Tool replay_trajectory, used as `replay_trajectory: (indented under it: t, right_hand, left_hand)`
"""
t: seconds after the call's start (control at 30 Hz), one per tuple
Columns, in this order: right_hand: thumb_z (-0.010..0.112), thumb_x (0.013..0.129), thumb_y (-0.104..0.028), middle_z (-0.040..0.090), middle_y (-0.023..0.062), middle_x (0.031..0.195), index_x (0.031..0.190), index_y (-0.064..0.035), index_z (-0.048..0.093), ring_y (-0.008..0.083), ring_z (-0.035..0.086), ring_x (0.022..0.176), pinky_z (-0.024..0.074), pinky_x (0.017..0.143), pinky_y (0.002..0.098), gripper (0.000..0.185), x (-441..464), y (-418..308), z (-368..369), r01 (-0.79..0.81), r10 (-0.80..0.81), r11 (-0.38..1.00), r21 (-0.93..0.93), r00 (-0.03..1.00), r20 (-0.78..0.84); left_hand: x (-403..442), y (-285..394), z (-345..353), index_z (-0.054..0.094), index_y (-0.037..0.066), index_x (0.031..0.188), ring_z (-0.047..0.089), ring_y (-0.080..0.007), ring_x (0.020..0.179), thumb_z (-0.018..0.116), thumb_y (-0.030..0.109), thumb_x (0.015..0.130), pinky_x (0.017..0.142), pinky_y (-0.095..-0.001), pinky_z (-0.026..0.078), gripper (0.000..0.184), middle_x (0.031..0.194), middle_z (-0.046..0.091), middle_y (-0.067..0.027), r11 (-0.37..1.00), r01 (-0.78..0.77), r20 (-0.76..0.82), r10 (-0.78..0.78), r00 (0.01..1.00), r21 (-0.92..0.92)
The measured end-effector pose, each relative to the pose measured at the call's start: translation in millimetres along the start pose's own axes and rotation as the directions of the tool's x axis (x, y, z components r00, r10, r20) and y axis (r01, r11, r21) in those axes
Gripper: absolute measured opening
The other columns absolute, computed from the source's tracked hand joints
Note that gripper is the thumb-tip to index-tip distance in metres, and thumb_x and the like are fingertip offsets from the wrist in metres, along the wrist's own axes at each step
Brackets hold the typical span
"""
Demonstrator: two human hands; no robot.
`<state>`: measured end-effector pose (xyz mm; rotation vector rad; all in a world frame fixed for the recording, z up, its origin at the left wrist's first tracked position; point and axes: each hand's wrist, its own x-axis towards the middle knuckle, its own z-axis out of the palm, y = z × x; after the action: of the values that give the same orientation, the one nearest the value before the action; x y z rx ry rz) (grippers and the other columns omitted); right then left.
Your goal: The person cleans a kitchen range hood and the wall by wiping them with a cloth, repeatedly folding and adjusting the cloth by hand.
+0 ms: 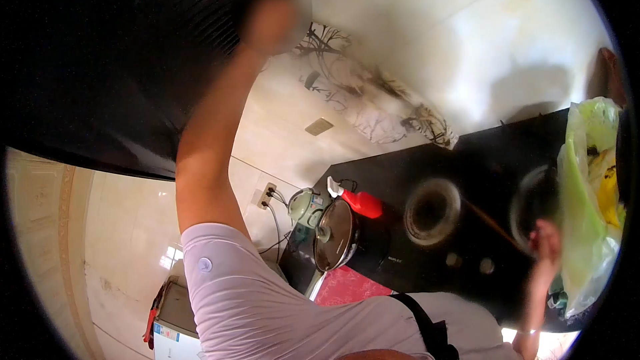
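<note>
My left hand [272,21] is raised high against the black ridged range hood [167,47]. Motion smears its fingers, and a dark rounded patch surrounds it that I cannot make out. Low on the right, my right hand [547,243] hovers by the black gas stove [360,243], close to a burner [530,210] and a pale green plastic bag [579,207]. Its fingers look curled, and what they hold, if anything, is too small to name. Another burner [432,212] lies further left on the stove.
A red spray bottle [363,205] lies near a glass-lidded pan [335,235] and a green appliance [307,208]. Cables run to a wall socket [265,195]. A red patterned board or box [350,287] is by my body. Tree-patterned covering [373,103] lines part of the wall.
</note>
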<state>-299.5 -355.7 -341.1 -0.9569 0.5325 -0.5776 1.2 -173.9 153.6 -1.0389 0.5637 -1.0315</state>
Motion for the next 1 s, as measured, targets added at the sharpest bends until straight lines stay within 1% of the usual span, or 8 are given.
replay_trajectory:
  t: [0.27, 0.33, 0.47, 0.57, 0.67, 0.7, 0.87, 1.0]
  right_hand:
    - [0.052, 0.09, -0.017, 0.056, -0.0028, 0.077, 0.097, -0.0067, 0.061, 0.0031, 0.046, 0.065, 0.0372, 0.058, 0.0165, 0.016, 7.0, -7.2, 1.1, 0.025, -0.025, 1.0, 0.002, 0.999, 0.027]
    - [0.052, 0.09, -0.017, 0.056, -0.0029, 0.076, 0.097, -0.0067, 0.061, 0.0029, 0.046, 0.065, 0.0369, 0.058, 0.0161, 0.016, 7.6, -13.7, 3.0, 0.002, -0.002, 1.0, 0.013, 1.0, 0.021]
    - [0.051, 0.09, -0.016, 0.056, -0.003, 0.074, 0.097, -0.0065, 0.061, 0.0028, 0.045, 0.062, 0.0359, 0.056, 0.016, 0.015, 13.6, -29.0, 7.5, -0.006, 0.006, 1.0, -0.011, 1.0, 0.025]
    - [0.051, 0.09, -0.015, 0.056, -0.0031, 0.072, 0.096, -0.0059, 0.061, 0.003, 0.046, 0.06, 0.0349, 0.053, 0.0165, 0.015, 27.9, -43.3, 11.2, 0.037, -0.034, 0.999, -0.035, 0.994, 0.101]
    - [0.05, 0.091, -0.014, 0.056, -0.0028, 0.072, 0.095, -0.0057, 0.061, 0.0033, 0.047, 0.061, 0.0355, 0.053, 0.0166, 0.015, 38.4, -52.9, 27.7, 0.041, -0.034, 0.998, -0.043, 0.987, 0.154]
    - [0.049, 0.091, -0.014, 0.057, -0.0025, 0.072, 0.095, -0.0058, 0.061, 0.0036, 0.048, 0.061, 0.0361, 0.054, 0.0165, 0.015, 51.1, -57.9, 50.0, 0.03, -0.022, 0.998, -0.046, 0.985, 0.17]
    - [0.049, 0.088, 0.0, 0.057, 0.0022, 0.079, 0.098, 0.0002, 0.059, 0.0079, 0.052, 0.068, 0.0423, 0.061, 0.0201, 0.015, 82.4, -95.3, 137.3, 0.108, -0.114, 0.993, 0.04, 0.873, 0.474]
    - [0.047, 0.084, 0.005, 0.055, 0.007, 0.081, 0.098, 0.0028, 0.057, 0.0114, 0.053, 0.071, 0.0424, 0.064, 0.0216, 0.017, 80.9, -73.4, 239.8, 0.44, -0.46, 0.879, 0.184, 0.684, 0.566]
  left_hand:
    - [1.1, 0.0, 3.9, 0.06, 0.006, 0.076, 0.061, -0.021, 0.076, 0.053, 0.008, 0.075, 0.067, -0.032, 0.049, 0.007, 0.081, 0.058, -0.0079, 0.998, 0.024, 0.002, -0.024, 1.0, -0.057]
    - [-5.2, -2.8, 2.4, 0.059, 0.006, 0.076, 0.061, -0.0223, 0.075, 0.053, 0.007, 0.075, 0.067, -0.0328, 0.049, 0.007, 0.081, 0.058, -0.0086, 0.977, 0.054, -0.019, -0.059, 0.998, -0.204]
    - [-17.4, -7.5, -19.4, 0.057, 0.004, 0.079, 0.06, -0.0254, 0.076, 0.053, 0.004, 0.075, 0.071, -0.0359, 0.05, 0.006, 0.081, 0.056, -0.0102, 0.922, 0.23, -0.063, -0.261, 0.963, -0.311]
    - [-16.6, -16.5, -29.1, 0.055, 0.003, 0.091, 0.059, -0.0284, 0.086, 0.051, 0.0, 0.076, 0.075, -0.0368, 0.05, 0.015, 0.091, 0.057, -0.0131, 0.805, 0.35, 0.17, -0.306, 0.937, -0.479]
    - [-31.5, -19.3, -34.2, 0.053, 0.003, 0.101, 0.057, -0.0294, 0.097, 0.049, -0.002, 0.078, 0.078, -0.0368, 0.049, 0.024, 0.103, 0.057, -0.0147, 0.801, 0.357, 0.074, -0.368, 0.927, -0.48]
    - [-36.6, -6.1, 4.4, 0.055, 0.004, 0.105, 0.055, -0.0305, 0.1, 0.051, -0.002, 0.079, 0.079, -0.0356, 0.049, 0.027, 0.112, 0.055, -0.0143, 0.693, 0.356, -0.002, -0.458, 0.889, -0.627]
    - [-34.0, 6.8, 30.2, 0.058, 0.005, 0.102, 0.056, -0.0297, 0.094, 0.057, 0.001, 0.079, 0.078, -0.0353, 0.048, 0.023, 0.106, 0.056, -0.0124, 0.613, 0.402, 0.044, -0.514, 0.857, -0.68]
    - [-56.9, 56.9, 44.3, 0.058, 0.002, 0.092, 0.055, -0.0317, 0.078, 0.054, 0.008, 0.081, 0.066, -0.0358, 0.044, 0.014, 0.086, 0.058, -0.0144, 0.452, 0.302, -0.035, -0.6, 0.799, -0.84]
